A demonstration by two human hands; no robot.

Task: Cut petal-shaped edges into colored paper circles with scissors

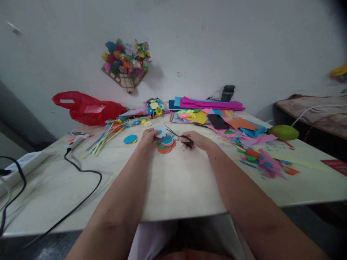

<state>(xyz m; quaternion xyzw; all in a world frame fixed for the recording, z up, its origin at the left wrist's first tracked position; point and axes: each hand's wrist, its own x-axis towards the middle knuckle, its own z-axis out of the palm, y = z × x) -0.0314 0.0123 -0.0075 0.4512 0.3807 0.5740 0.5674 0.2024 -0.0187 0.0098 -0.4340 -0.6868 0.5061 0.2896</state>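
Note:
My left hand (149, 137) pinches a pale blue paper flower (160, 131) by its left side. In my right hand (194, 139) is a pair of scissors (185, 140) with black handles, its blades pointing up and left toward the flower. The blades look slightly parted and stand beside the paper. Below and between the hands lies a stack of cut paper pieces (166, 144), with blue, pink, green and orange layers showing. Left of my left hand, a blue scalloped paper flower (130, 139) rests on the table.
Paper scraps (267, 160) spread over the table's right side, near a dark phone (217, 121) and a green oval object (284, 132). A red plastic bag (89, 108), paper strips (104, 139) and a black cable (89, 171) lie left. Folded magenta paper (210, 103) sits at the back.

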